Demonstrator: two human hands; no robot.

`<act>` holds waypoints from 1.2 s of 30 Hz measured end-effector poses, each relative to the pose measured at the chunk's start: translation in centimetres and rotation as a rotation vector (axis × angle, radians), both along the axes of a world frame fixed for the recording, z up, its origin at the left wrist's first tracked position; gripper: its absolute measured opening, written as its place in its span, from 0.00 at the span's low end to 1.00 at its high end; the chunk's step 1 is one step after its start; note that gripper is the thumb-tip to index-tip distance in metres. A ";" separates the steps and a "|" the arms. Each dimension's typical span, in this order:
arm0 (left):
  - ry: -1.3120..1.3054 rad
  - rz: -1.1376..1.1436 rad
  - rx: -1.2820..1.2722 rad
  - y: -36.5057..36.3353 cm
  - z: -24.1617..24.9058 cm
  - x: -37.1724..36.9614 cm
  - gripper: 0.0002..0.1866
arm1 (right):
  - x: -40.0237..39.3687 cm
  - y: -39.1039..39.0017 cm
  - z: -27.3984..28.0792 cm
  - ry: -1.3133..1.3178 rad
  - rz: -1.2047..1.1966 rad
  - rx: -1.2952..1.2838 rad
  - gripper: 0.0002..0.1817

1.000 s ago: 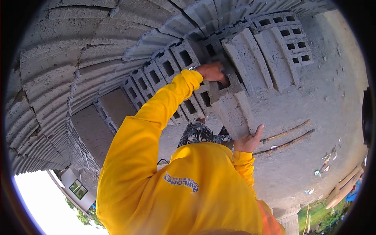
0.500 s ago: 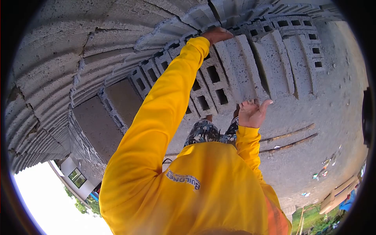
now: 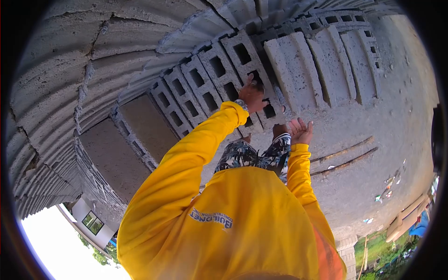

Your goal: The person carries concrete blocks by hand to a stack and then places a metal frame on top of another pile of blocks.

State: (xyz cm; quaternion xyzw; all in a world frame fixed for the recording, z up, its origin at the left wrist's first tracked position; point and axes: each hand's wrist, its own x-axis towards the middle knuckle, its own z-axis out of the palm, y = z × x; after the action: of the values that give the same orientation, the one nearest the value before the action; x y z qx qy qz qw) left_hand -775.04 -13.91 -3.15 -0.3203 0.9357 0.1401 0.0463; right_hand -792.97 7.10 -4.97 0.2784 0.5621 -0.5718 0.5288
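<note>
My left hand (image 3: pixel 253 98) is over the upright row of grey hollow concrete blocks, its fingers spread above the end hollow block (image 3: pixel 241 52). Dark square holes show in the block around the fingers. Lower right, my right hand (image 3: pixel 301 131) has its palm turned up and fingers apart, holding nothing, near the lower end of a concrete block lying with its long side up (image 3: pixel 294 70). A dark gap separates this block from the hollow one. Two similar blocks, a middle one (image 3: pixel 332 67) and a right one (image 3: pixel 361 65), lean alongside it.
A tall stacked block wall (image 3: pixel 126 51) curves along the left and top. Two sticks (image 3: pixel 343 161) lie on the concrete floor (image 3: pixel 396 112) at right, with scattered litter (image 3: pixel 387 189) beyond. My feet and patterned shorts (image 3: pixel 238 155) are close below the blocks.
My left hand has come away from the far end of the lying block, down and back over the hollow block. The gap between those two blocks looks wider. My right hand's fingers have spread.
</note>
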 end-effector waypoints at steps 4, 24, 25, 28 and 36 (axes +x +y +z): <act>-0.143 0.053 0.080 -0.2 -0.2 -1.5 0.24 | 3.2 1.9 -2.7 -0.046 0.125 0.090 0.33; -0.135 0.211 0.879 -7.7 13.3 -2.7 0.27 | 6.7 -3.4 21.5 0.221 -0.157 0.046 0.41; -0.156 0.198 0.884 -8.4 13.0 -2.9 0.27 | 6.9 -4.4 22.4 0.202 -0.178 0.023 0.41; -0.150 0.158 0.884 -10.0 9.2 -2.3 0.26 | 6.3 -4.3 20.9 0.017 -0.349 -0.101 0.31; -0.173 0.110 0.856 -17.6 2.6 -1.8 0.22 | 6.6 -8.6 16.9 -0.046 -0.239 -0.344 0.45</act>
State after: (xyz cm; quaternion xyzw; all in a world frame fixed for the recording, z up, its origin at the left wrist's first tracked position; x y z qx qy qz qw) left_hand -776.80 -31.52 -0.57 -0.3322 0.7674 0.4903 0.2456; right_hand -786.34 -1.53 11.94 0.2617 0.4067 -0.7116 0.5097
